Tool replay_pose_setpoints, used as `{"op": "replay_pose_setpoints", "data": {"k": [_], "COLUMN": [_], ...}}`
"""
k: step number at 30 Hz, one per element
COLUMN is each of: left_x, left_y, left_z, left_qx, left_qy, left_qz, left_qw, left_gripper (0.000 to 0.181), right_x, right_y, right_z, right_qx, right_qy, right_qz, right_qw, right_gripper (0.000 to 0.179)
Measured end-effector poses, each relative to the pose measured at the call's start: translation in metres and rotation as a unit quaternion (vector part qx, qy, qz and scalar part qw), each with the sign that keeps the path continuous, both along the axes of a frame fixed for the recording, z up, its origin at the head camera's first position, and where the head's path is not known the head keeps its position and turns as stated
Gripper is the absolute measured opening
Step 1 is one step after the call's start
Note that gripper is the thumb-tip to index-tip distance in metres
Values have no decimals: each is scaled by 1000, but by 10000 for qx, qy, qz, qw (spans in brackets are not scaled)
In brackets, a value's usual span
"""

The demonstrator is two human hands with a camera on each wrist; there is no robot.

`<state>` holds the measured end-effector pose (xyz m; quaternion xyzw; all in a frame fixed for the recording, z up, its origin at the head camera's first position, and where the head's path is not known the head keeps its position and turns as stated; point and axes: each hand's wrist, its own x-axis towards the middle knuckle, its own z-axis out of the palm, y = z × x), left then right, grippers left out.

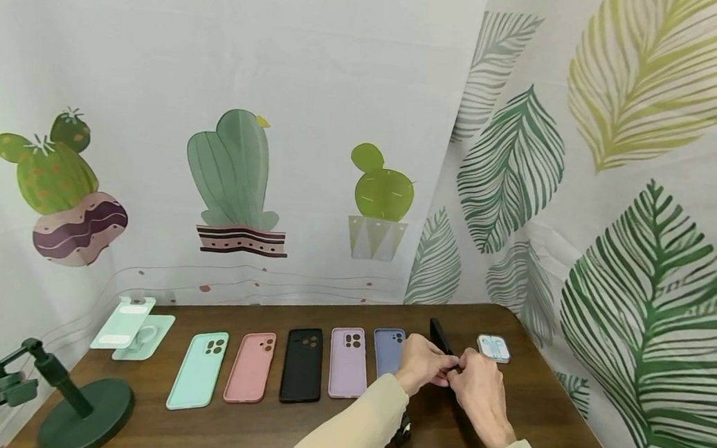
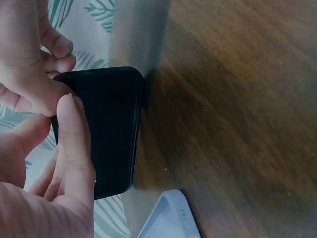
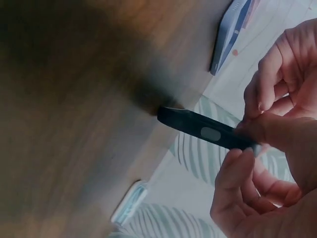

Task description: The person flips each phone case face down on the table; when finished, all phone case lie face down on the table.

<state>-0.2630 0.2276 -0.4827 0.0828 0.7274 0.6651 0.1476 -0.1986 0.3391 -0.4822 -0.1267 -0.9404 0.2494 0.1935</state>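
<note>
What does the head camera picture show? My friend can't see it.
A person's left-hand grip and right-hand grip hold a flat black thing at a brown table. To their left lie five phone cases: mint, pink, black, purple and blue. A mint stand and a green stand are further left, and cloth printed with cactuses and leaves hangs behind.

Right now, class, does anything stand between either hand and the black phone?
Nothing visible does. The left hand and the right hand both grip the black phone at its edge. The blue case lies to the left and the white box to the right, neither between hand and phone.
</note>
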Motion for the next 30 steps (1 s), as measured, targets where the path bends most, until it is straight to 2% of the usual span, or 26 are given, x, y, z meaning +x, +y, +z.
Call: {"op": "replay_pose_setpoints", "data": {"k": [6,8,10,13,15,16,17,20,23,30], "left_x": [-2,-1,0,-2,-5,-6,-7,-10,-10,-10], "left_y": [-1,-3,-5,-6,-6,-6,-6,-7,-7,-4], "left_z": [5,8,9,8,6,5,3,-1,-4,-12], "left_qx": [-181,-244,-255,-301,-363,-399,-446,-517,-484,-596], "left_qy": [-156,-213,-256,-291,-313,-341,-337,-316,-316,-221], "left_qz": [255,287,291,318,344,361,370,352,292,154], "left_qw": [9994,9991,9989,9986,9983,9980,9978,9975,9979,9979], "left_gripper": [13,14,15,17,18,18,18,18,19,23], "right_x": [1,2,3,4,4,3,3,0,-3,-6], "right_y": [8,12,18,28,35,38,41,46,49,49], "right_z": [2,1,-1,-5,-10,-13,-16,-22,-25,-23], "right_qx": [-272,-563,-1097,-2014,-2463,-2570,-2619,-2450,-2210,-1963], "right_qy": [-291,-492,-745,-1064,-1206,-1249,-1293,-1341,-1346,-1326], "right_qz": [429,632,848,1241,1301,1280,1180,710,409,274], "right_qw": [9983,9952,9875,9658,9528,9497,9491,9576,9651,9712], "right_gripper": [13,16,22,30,33,33,33,32,33,24]}}
